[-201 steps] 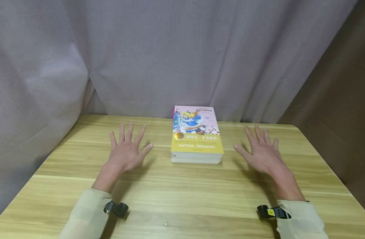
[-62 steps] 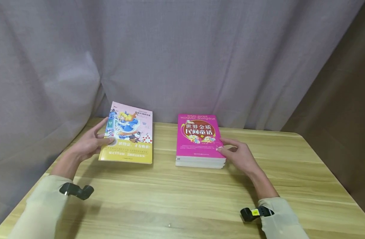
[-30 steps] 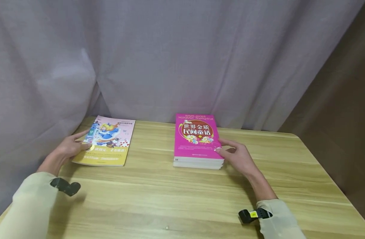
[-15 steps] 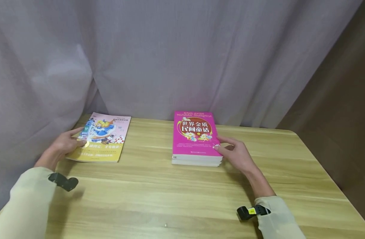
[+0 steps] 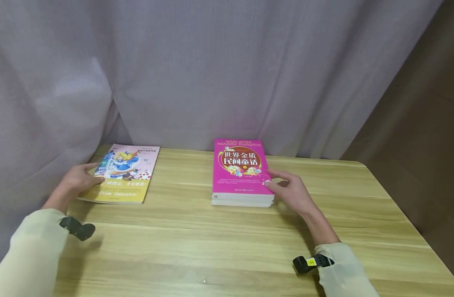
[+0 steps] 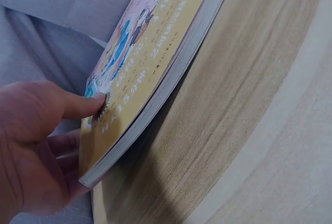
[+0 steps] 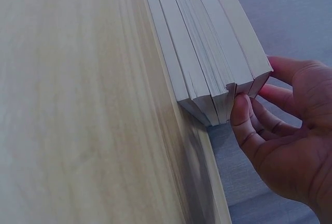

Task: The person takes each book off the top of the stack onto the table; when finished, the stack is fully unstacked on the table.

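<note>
A book (image 5: 124,169) with a pink and yellow cover and a cartoon girl lies at the left of the table. My left hand (image 5: 78,180) pinches its left edge, thumb on the cover and fingers underneath. That edge is lifted off the wood in the left wrist view, where the book's pages (image 6: 161,92) bow slightly. A bright pink book (image 5: 241,181) tops a stack near the table's middle. At the stack's right edge, my right hand (image 5: 291,192) grips the upper part. The right wrist view shows fingertips against the stack's side (image 7: 223,102); how many books they hold I cannot tell.
Grey curtain (image 5: 197,74) hangs behind the wooden table (image 5: 197,243) and along its left side. A darker brown cloth (image 5: 423,123) is at the right. Both wrists wear black straps with small cameras, such as the right wrist camera (image 5: 304,264).
The cartoon-cover book has gone from atop the stack to the table's left, in my left hand, uncovering the pink book. My right hand has come to the stack's right edge and stayed there.
</note>
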Tool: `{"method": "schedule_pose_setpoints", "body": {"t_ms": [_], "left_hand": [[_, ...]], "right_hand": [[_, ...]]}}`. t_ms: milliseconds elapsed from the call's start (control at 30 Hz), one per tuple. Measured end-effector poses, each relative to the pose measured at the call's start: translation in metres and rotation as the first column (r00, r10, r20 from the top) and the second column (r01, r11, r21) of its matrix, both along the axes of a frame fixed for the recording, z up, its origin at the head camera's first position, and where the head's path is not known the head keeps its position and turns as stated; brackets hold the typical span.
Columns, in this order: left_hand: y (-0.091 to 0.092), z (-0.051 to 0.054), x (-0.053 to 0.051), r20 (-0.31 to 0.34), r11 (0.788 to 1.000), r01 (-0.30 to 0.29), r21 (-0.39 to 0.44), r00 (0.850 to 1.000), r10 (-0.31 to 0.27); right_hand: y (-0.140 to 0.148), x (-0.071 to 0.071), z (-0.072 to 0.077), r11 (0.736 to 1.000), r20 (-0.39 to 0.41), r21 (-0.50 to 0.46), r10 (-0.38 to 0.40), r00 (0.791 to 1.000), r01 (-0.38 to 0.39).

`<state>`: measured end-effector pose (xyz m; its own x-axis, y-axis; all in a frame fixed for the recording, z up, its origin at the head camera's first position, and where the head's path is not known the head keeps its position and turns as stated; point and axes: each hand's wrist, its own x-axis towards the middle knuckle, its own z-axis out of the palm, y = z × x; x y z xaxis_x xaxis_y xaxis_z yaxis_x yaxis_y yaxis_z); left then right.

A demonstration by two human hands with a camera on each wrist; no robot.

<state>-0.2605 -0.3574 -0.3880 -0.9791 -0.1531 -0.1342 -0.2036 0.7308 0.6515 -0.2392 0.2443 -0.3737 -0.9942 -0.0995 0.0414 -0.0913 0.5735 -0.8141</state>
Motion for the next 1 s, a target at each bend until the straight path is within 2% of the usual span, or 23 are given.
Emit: {"method": "schedule_pose_setpoints", "body": {"t_ms": [200,300,433,533,633,700,767,867,933,1000], "left_hand": [[0.003,0.003,0.006,0.024,0.990,-0.045,-0.135,0.999,0.049],[0.010,0.004,0.007,0.040,0.982,-0.080,-0.174,0.995,0.088],[0.026,0.009,0.004,-0.028,0.971,-0.088,-0.222,0.996,0.084],[0.043,0.015,-0.002,-0.107,0.973,-0.049,-0.225,0.994,0.025],[0.066,0.021,-0.008,-0.166,0.985,0.018,-0.174,0.985,-0.047],[0.081,0.025,-0.012,-0.210,0.986,0.082,-0.148,0.971,-0.112],[0.096,0.027,-0.014,-0.229,0.986,0.145,-0.084,0.960,-0.161],[0.115,0.027,-0.016,-0.231,0.975,0.220,0.037,0.951,-0.206],[0.127,0.027,-0.016,-0.208,0.958,0.250,0.138,0.953,-0.219],[0.139,0.027,-0.016,-0.197,0.937,0.285,0.200,0.949,-0.247]], "right_hand": [[0.000,0.001,0.000,1.000,0.015,-0.012,-0.004,1.000,0.004],[0.000,0.001,0.000,1.000,0.026,-0.020,-0.008,1.000,0.009],[0.001,0.000,0.000,0.999,0.032,-0.031,-0.012,0.999,0.013],[0.002,0.000,0.000,1.000,0.024,-0.030,-0.009,1.000,0.010],[0.003,0.000,0.000,1.000,0.018,-0.026,-0.008,1.000,0.008],[0.003,0.000,0.000,1.000,0.017,-0.026,-0.007,1.000,0.008],[0.004,0.000,0.000,1.000,0.015,-0.028,-0.008,1.000,0.008],[0.003,0.000,0.000,0.999,0.010,-0.033,0.000,1.000,0.000],[0.003,0.001,0.000,0.999,0.009,-0.039,0.007,1.000,-0.007],[0.002,0.001,0.000,0.999,0.009,-0.045,0.011,1.000,-0.011]]}}
